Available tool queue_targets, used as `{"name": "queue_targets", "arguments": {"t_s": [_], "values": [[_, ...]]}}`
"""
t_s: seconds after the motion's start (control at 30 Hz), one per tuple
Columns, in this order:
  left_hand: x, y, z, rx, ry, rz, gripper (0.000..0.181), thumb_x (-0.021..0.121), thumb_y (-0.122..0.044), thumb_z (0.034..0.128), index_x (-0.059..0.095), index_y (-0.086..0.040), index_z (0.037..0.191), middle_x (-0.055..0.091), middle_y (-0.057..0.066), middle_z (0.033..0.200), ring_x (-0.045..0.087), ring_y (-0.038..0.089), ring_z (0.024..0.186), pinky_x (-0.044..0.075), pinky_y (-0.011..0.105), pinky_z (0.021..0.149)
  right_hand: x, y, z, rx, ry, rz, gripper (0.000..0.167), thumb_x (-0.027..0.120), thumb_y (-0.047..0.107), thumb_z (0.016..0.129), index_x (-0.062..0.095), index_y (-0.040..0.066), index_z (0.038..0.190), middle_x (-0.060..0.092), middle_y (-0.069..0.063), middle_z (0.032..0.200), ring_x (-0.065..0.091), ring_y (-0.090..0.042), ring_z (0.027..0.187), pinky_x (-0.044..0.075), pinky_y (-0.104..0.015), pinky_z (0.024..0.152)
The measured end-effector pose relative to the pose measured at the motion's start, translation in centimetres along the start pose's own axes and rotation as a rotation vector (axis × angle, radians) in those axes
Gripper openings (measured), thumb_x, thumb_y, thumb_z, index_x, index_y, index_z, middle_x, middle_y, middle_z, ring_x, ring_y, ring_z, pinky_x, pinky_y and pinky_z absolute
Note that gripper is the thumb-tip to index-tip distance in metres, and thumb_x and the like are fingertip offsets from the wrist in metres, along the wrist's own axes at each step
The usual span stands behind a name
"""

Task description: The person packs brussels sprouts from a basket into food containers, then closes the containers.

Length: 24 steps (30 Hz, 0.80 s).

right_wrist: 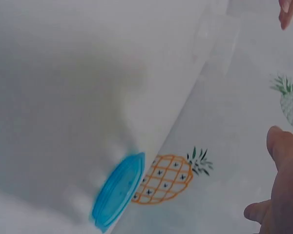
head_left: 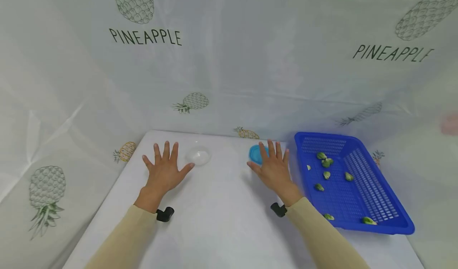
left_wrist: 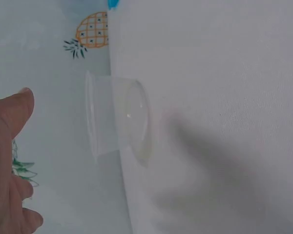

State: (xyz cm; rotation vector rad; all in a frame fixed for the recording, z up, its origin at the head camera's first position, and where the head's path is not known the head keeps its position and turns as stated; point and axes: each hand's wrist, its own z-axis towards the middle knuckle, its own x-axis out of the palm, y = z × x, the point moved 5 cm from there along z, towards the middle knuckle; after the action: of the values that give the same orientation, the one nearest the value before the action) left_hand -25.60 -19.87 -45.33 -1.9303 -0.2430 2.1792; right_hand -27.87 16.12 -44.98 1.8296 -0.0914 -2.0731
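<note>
My left hand (head_left: 163,176) is held over the white table with its fingers spread, holding nothing. Just right of its thumb stands a clear round plastic cup (head_left: 198,155), also seen upright in the left wrist view (left_wrist: 112,114). My right hand (head_left: 275,171), fingers spread and holding nothing, hovers by a blue lid (head_left: 255,154), partly hiding it. In the right wrist view the lid (right_wrist: 118,192) lies near the table's back edge, with part of the right hand (right_wrist: 283,180) at the right.
A blue plastic basket (head_left: 406,221) at the right of the table holds several small green-and-white sprouts (head_left: 348,176). Behind and beside the white table (head_left: 214,229) hangs a pale sheet (head_left: 250,62) printed with pineapples. A black wrist mount (head_left: 165,214) sits on each wrist.
</note>
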Motion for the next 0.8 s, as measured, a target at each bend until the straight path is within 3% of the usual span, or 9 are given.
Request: {"name": "queue_targets", "arguments": {"t_s": [0.13, 0.4, 0.63, 0.8], "values": [[0.5, 0.3, 0.0, -0.025, 0.005, -0.017, 0.105, 0.052, -0.073, 0.0985, 0.018, -0.002, 0.168, 0.009, 0.03, 0.172, -0.006, 0.057, 0.158, -0.009, 0.088, 0.117, 1.1, 1.6, 1.5, -0.058, 0.037, 0.025, 0.084, 0.049, 0.06, 0.107, 0.021, 0.011, 0.169, 0.01, -0.02, 0.176, 0.001, -0.043, 0.163, 0.004, -0.069, 0.132], [2.0, -0.5, 0.4, -0.03, -0.009, -0.037, 0.104, 0.055, -0.068, 0.0993, 0.022, 0.006, 0.165, 0.014, 0.029, 0.172, 0.001, 0.054, 0.159, -0.003, 0.083, 0.122, 4.2, 5.5, 4.8, -0.22, 0.1, -0.086, 0.077, 0.046, 0.052, 0.111, 0.023, 0.006, 0.168, 0.014, -0.02, 0.175, 0.014, -0.043, 0.162, 0.021, -0.068, 0.13], [3.2, -1.9, 1.4, -0.037, -0.003, -0.037, 0.1, 0.056, -0.063, 0.1014, 0.025, 0.01, 0.162, 0.018, 0.032, 0.17, 0.007, 0.053, 0.159, 0.005, 0.079, 0.126, 6.6, 9.1, 7.1, -0.334, 0.191, -0.111, 0.076, 0.046, 0.049, 0.111, 0.022, 0.006, 0.168, 0.017, -0.015, 0.176, 0.016, -0.035, 0.163, 0.021, -0.061, 0.133], [4.1, -3.1, 2.2, -0.02, 0.019, -0.067, 0.099, 0.054, -0.06, 0.1035, 0.021, 0.012, 0.162, 0.018, 0.034, 0.169, 0.008, 0.052, 0.159, 0.012, 0.072, 0.13, 7.9, 11.1, 8.4, -0.38, 0.254, -0.12, 0.077, 0.054, 0.044, 0.11, 0.021, 0.005, 0.168, 0.017, -0.012, 0.176, 0.016, -0.032, 0.163, 0.021, -0.057, 0.134]]}}
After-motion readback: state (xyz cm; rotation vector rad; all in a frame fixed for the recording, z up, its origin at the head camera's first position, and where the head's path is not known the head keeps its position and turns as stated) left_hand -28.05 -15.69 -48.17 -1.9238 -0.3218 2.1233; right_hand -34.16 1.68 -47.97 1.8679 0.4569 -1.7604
